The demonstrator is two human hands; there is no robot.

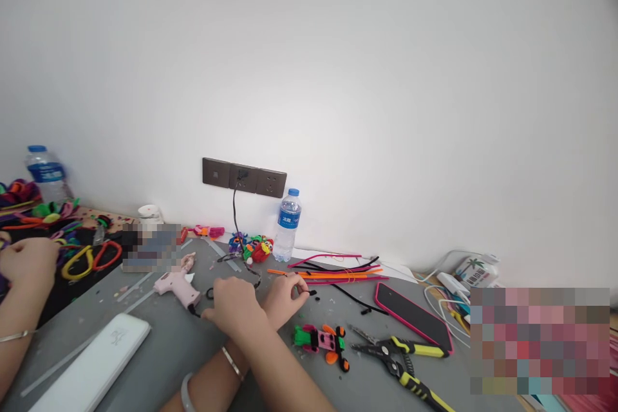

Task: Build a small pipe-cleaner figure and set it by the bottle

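Note:
My forearms cross, the right one over the left. My left hand, with a bracelet and a pale band on its arm, pinches finger and thumb at a short black pipe cleaner piece. My right hand is curled low over the table beside a black loop; whatever its fingers hold is hidden. Left of it lies a pink hot glue gun with a black cord at its handle. Nearer me, a pipe cleaner figure in green, pink, black and orange lies flat.
Yellow-and-black wire strippers and a pink-edged phone lie to the right. Behind are pipe cleaners and a water bottle. A long white case lies front left; another person's hand is near scissors.

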